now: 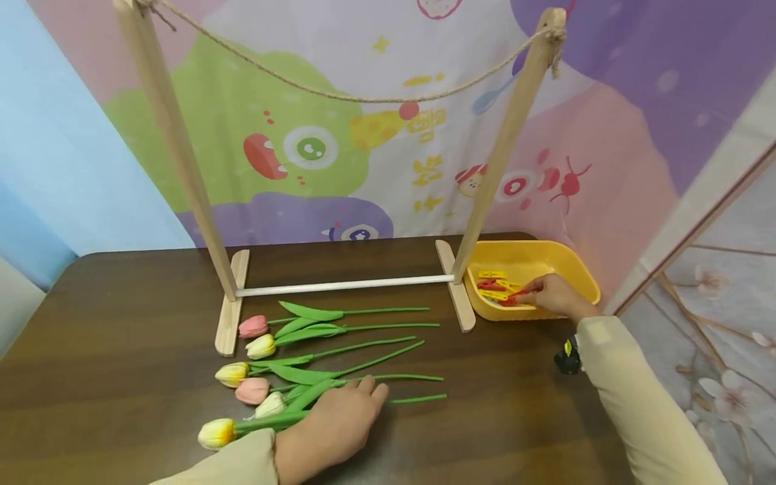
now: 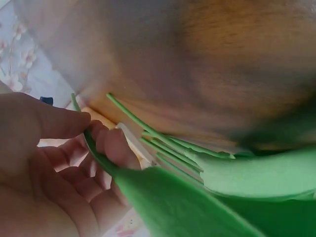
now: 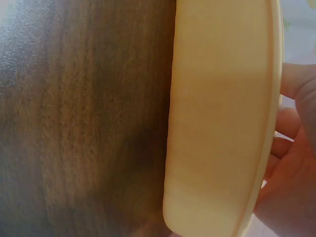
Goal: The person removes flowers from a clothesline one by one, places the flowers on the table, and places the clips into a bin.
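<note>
Several artificial tulips [image 1: 261, 347] in pink, yellow and white lie side by side on the table, stems to the right. My left hand [image 1: 339, 417] is over the nearest ones; in the left wrist view, its thumb and fingers pinch a green tulip stem [image 2: 94, 150] just beyond a broad leaf [image 2: 173, 207]. My right hand [image 1: 554, 294] reaches into a yellow basin [image 1: 545, 252] of red and yellow clothespins [image 1: 492, 285], its fingertips pinching a red clothespin [image 1: 519, 294]. In the right wrist view the basin's wall [image 3: 222, 118] hides those fingertips.
A wooden stand [image 1: 506, 141] with a sagging rope [image 1: 358, 100] across its top and a white bar [image 1: 345, 285] low down stands behind the tulips. The basin is beside its right foot [image 1: 457, 296]. A printed cloth [image 1: 339, 168] hangs behind the dark table [image 1: 121, 323].
</note>
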`<state>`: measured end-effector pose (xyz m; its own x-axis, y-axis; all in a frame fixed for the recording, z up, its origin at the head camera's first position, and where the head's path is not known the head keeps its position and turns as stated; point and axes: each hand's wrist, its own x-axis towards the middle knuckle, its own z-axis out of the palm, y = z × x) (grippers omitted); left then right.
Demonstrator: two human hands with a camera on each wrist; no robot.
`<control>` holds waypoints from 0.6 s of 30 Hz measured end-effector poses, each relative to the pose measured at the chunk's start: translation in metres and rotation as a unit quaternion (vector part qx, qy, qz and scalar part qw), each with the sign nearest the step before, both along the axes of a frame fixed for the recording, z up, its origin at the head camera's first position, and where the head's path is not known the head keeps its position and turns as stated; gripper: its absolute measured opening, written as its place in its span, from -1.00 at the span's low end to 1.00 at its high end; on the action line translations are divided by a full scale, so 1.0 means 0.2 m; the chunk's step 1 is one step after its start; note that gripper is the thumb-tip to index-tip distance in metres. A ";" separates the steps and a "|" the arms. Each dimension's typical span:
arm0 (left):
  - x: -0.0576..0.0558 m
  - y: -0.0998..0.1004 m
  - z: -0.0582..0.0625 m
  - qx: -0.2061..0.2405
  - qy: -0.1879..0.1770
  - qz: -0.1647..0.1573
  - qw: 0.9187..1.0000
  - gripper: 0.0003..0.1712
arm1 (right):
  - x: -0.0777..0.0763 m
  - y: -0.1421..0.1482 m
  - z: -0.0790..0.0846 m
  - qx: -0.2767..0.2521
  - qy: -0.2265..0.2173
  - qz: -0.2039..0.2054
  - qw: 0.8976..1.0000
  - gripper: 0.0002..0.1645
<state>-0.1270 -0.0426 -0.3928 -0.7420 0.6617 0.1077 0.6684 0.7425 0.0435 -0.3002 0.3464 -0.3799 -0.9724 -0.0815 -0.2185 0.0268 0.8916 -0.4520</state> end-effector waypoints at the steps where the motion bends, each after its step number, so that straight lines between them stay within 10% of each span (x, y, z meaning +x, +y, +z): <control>1: 0.00 0.00 0.00 -0.003 0.006 0.004 1.000 -0.79 | 0.00 0.00 0.00 0.004 -0.003 0.007 1.000 -0.52; 18: 0.12 -0.01 -0.01 -0.006 0.063 0.105 0.992 -0.85 | -0.05 -0.04 0.03 0.047 -0.084 0.032 0.995 -0.43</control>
<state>-0.1034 -0.0440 -0.3955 -0.8449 0.4955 0.2018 0.4982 0.8661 -0.0409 -0.3112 0.3388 -0.3745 -0.9152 -0.1129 -0.3870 0.0375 0.9320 -0.3604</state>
